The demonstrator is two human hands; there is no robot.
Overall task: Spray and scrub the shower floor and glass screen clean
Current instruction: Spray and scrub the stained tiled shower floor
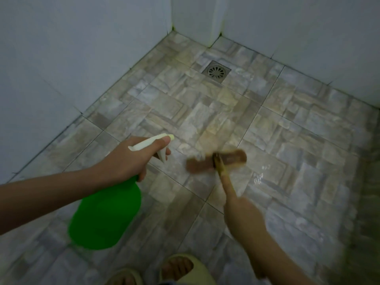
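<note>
My left hand (131,159) grips the neck of a green spray bottle (107,214) with a white trigger head (152,144), its nozzle pointing out over the stone-pattern tiled shower floor (205,112). My right hand (242,214) holds the handle of a scrub brush. The brown brush head (216,161) lies blurred on the wet tiles at the centre. A wet, shiny patch shows just right of the brush. The glass screen is not in view.
A square metal floor drain (216,71) sits near the far corner. White tiled walls (61,58) close the floor on the left and at the back. My feet in pale slippers (181,268) stand at the bottom edge.
</note>
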